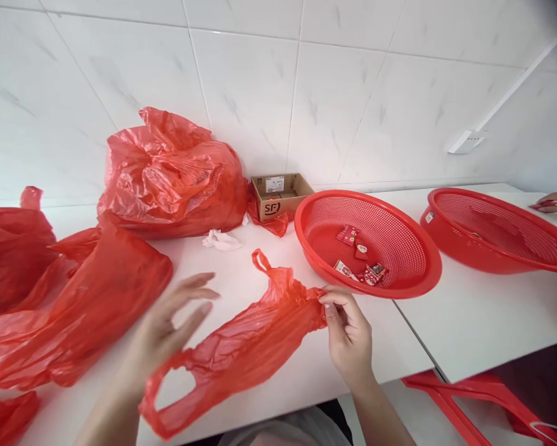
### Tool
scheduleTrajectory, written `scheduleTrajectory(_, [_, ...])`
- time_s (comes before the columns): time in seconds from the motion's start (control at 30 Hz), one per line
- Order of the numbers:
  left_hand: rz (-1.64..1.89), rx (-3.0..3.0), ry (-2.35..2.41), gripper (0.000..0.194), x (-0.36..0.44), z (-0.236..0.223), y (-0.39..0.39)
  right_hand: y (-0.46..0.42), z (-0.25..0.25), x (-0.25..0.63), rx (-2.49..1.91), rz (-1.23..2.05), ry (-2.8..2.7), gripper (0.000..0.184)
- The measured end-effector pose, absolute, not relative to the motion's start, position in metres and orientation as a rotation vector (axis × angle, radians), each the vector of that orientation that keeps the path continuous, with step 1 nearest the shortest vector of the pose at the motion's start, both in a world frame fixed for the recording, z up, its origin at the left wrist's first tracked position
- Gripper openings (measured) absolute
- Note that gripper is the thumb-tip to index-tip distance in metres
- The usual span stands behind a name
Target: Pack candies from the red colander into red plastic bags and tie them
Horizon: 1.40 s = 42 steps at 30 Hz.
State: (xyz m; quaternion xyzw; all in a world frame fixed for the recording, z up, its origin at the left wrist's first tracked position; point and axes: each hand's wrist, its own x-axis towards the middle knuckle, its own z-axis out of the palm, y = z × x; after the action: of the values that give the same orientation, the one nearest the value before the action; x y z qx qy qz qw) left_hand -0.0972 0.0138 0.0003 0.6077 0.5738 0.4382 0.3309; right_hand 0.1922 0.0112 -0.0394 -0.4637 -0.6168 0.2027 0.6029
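Observation:
A thin red plastic bag (241,350) with loop handles stretches across the white table in front of me. My right hand (350,334) pinches its gathered right end between thumb and fingers. Just above the bag's left part, my left hand (176,316) is raised with its fingers apart and nothing in it. One loop handle hangs near my left wrist; another points up toward the wall. Beyond my right hand stands a red perforated basket (315,210), with several small printed red and white packets (362,251) lying inside.
A large stuffed red bag (176,179) sits against the tiled wall, with more red bags (83,303) at left. An open cardboard box (282,198) and crumpled white tissue (221,240) lie behind. At right are a second red basket (487,254), another person's hand (554,202) and a red stool (450,396).

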Motion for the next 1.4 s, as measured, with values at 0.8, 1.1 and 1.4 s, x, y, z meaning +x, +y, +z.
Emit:
scheduleTrajectory(0.8, [1.119, 1.672, 2.134, 0.026, -0.112, -0.017, 0.018, 0.032, -0.045, 0.167, -1.579, 0.442, -2.385, 0.035])
scheduleTrajectory(1.1, [1.0, 2.418, 1.986, 0.016, -0.084, -0.029, 0.014, 0.039, -0.021, 0.167, -1.52, 0.473, -2.472, 0.076])
scheduleTrajectory(1.4, [0.683, 2.738, 1.454, 0.05, -0.041, -0.028, 0.07, 0.033, -0.019, 0.161, -1.204, 0.829, -2.606, 0.046])
